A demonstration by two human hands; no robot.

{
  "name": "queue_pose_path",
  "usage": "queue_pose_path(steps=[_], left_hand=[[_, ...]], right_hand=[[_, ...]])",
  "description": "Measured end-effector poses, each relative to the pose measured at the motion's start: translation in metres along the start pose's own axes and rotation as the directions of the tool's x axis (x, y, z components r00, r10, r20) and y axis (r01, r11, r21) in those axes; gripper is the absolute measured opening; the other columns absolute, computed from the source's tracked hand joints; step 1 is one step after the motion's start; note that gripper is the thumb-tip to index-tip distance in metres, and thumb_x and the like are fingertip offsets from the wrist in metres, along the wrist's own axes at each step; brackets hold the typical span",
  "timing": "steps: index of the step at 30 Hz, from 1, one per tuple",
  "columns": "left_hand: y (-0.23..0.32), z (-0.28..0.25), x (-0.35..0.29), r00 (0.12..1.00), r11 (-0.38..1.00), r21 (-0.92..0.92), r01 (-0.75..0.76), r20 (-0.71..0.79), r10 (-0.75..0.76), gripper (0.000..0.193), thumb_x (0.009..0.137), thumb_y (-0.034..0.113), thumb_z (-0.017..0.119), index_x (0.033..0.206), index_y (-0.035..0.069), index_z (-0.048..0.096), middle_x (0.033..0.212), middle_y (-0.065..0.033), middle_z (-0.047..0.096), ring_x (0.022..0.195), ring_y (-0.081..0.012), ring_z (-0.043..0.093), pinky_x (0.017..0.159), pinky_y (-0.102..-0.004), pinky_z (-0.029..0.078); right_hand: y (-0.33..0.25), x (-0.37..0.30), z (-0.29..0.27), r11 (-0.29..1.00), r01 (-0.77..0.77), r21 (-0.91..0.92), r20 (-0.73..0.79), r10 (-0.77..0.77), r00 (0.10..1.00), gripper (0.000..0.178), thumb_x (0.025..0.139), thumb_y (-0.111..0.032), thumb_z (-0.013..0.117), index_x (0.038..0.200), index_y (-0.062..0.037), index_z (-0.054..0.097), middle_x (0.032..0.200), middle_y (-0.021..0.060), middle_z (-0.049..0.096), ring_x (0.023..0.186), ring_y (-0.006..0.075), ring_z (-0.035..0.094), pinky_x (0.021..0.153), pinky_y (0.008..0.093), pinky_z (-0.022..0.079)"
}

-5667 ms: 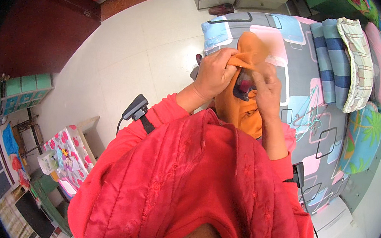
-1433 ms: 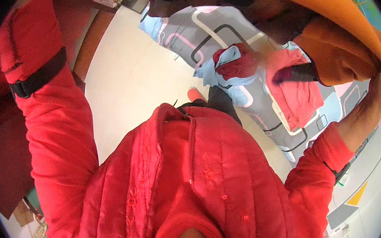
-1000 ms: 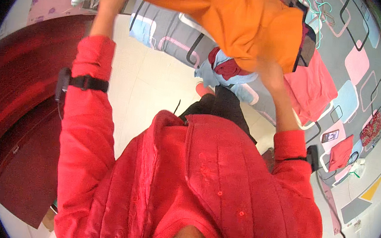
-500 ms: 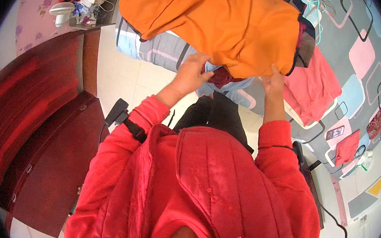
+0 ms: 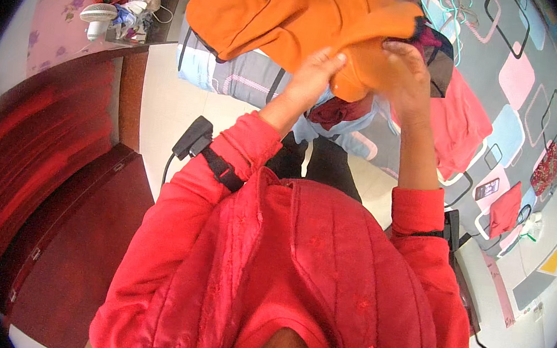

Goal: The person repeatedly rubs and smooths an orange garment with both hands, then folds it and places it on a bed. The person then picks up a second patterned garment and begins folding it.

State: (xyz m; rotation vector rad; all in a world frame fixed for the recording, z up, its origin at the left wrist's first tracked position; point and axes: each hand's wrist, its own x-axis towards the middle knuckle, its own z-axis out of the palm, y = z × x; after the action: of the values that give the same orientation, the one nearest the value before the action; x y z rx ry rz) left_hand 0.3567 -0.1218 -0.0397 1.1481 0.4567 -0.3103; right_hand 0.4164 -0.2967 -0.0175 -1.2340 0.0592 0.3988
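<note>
An orange garment (image 5: pixel 267 20) with dark trim lies spread over the near end of the bed, creased and bunched toward me. My left hand (image 5: pixel 312 79) is closed on its near edge, thumb on top of the cloth. At the garment's right side, my right hand (image 5: pixel 407 75) is bent over a raised, blurred fold. Motion smears its fingers, so their grip is unclear. Beneath the orange cloth, dark red fabric (image 5: pixel 338 111) and light blue fabric (image 5: pixel 353 140) hang at the bed's edge.
On the patterned bed cover (image 5: pixel 536 79) lie a pink-red folded cloth (image 5: pixel 462 122), turquoise hangers (image 5: pixel 454 16), a phone (image 5: pixel 486 189) and a small red cloth (image 5: pixel 505 210). A white fan (image 5: pixel 98 16) stands by a cluttered shelf at left. Dark red furniture (image 5: pixel 81 241) is below it.
Both hands have moved up, away from my body. The garment's right part has been drawn inward and bunched, uncovering more dark cloth beside it. My left hand now grips farther in on the cloth.
</note>
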Motion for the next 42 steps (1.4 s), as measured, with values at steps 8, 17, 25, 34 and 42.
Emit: queue_pose_path(steps=[8, 17, 25, 34, 42], left_hand=[[0.011, -0.033, -0.012, 0.996, 0.756, -0.653, 0.047, -0.027, -0.086, 0.043, 0.099, 0.034, 0.037, 0.13, 0.005, 0.045, 0.131, -0.0085, 0.051, 0.12, -0.0255, 0.049, 0.103, -0.0422, 0.036], [0.017, -0.051, -0.018, 0.991, 0.824, -0.565, 0.051, -0.076, -0.114, 0.043, 0.096, 0.032, 0.047, 0.129, 0.005, 0.045, 0.128, -0.0086, 0.052, 0.117, -0.0236, 0.049, 0.1, -0.0395, 0.039], [-0.006, -0.04, -0.074, 0.857, 0.693, 0.643, -0.325, -0.109, 0.503, 0.072, 0.065, 0.021, 0.079, 0.122, 0.0, 0.041, 0.112, -0.0226, 0.051, 0.107, -0.034, 0.049, 0.092, -0.0399, 0.04], [-0.004, -0.104, -0.055, 0.981, 0.733, -0.652, -0.192, -0.156, 0.119, 0.044, 0.092, 0.03, 0.052, 0.126, 0.004, 0.048, 0.123, -0.0096, 0.056, 0.11, -0.0252, 0.055, 0.094, -0.0408, 0.046], [0.023, -0.109, -0.062, 0.97, 0.764, -0.624, -0.165, -0.244, 0.01, 0.04, 0.091, 0.024, 0.057, 0.126, 0.007, 0.048, 0.125, -0.0094, 0.055, 0.11, -0.0229, 0.056, 0.093, -0.0393, 0.047]], right_hand=[[0.05, -0.039, 0.02, 0.838, 0.05, -0.543, -0.092, -0.119, 0.989, 0.057, 0.081, -0.031, 0.069, 0.121, 0.004, 0.048, 0.118, 0.0153, 0.054, 0.108, 0.0242, 0.053, 0.094, 0.0356, 0.041], [0.045, -0.035, 0.037, 0.968, -0.191, 0.162, -0.184, 0.22, 0.958, 0.032, 0.085, -0.013, 0.062, 0.11, 0.0053, 0.053, 0.105, 0.0094, 0.062, 0.095, 0.0178, 0.06, 0.085, 0.0314, 0.047], [-0.002, -0.039, 0.131, 0.64, 0.215, -0.737, 0.137, -0.17, 0.976, 0.034, 0.079, -0.021, 0.066, 0.104, -0.0004, 0.057, 0.09, 0.0166, 0.064, 0.08, 0.0284, 0.063, 0.073, 0.0359, 0.049], [0.054, -0.023, 0.104, 0.797, 0.122, -0.591, 0.194, -0.006, 0.981, 0.028, 0.074, -0.016, 0.064, 0.099, -0.0028, 0.061, 0.098, 0.0167, 0.063, 0.093, 0.035, 0.058, 0.083, 0.0414, 0.045], [0.056, 0.025, 0.094, 0.66, 0.342, -0.668, 0.344, -0.134, 0.929, 0.037, 0.075, -0.022, 0.065, 0.106, -0.0023, 0.055, 0.105, 0.0164, 0.06, 0.095, 0.0341, 0.057, 0.081, 0.0379, 0.045]])
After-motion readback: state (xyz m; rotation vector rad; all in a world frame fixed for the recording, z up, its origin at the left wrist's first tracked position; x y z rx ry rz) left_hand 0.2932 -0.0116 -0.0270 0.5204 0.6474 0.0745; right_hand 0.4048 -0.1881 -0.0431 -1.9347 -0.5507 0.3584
